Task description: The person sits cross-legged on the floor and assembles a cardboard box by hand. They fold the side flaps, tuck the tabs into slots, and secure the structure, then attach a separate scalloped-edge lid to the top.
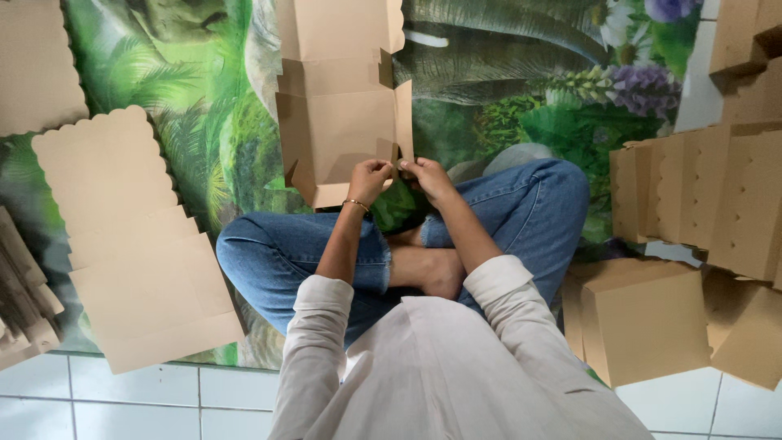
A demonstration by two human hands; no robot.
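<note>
Two hands: the left hand [369,175] and the right hand [423,173] both pinch the near edge of one flat brown cardboard box blank with wavy edges [342,106].
Where it is: the blank lies on the green leafy floor mat [220,106], just past the person's crossed legs in blue jeans [277,261].
Weight: it looks light.
Feel: thin card, stiff but easy to bend along its fold lines; it could crease or tear if pulled hard.
Best place to hold: the side flaps and the edges next to a fold.
Nearby: a stack of the same flat brown blanks [122,236] lies to the left, and folded brown card boxes [652,318] sit to the right.
</note>
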